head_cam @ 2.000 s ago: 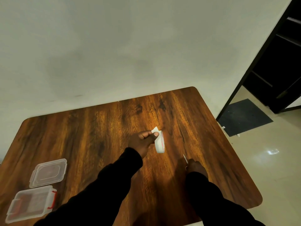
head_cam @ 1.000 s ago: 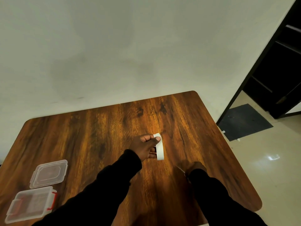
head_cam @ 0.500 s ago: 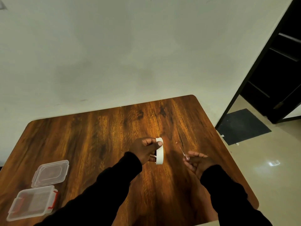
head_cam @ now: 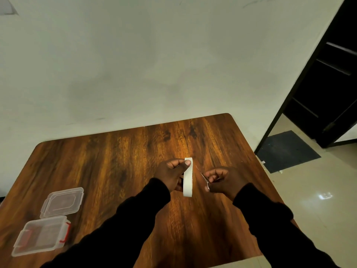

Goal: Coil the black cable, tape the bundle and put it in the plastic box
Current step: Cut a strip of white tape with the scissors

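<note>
Our left hand [head_cam: 171, 176] clamps the white tape roll [head_cam: 188, 177] edge-on; our right hand [head_cam: 225, 180] closes on small metal scissors [head_cam: 203, 176]. No black cable shows. A crooked snip risks tape folding onto itself.

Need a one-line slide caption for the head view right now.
Left hand holds white tape roll; right hand holds small scissors beside it.

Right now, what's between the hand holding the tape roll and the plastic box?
Only bare wooden table in the head view; the left hand holds the tape roll, the plastic box sits far left.
</note>
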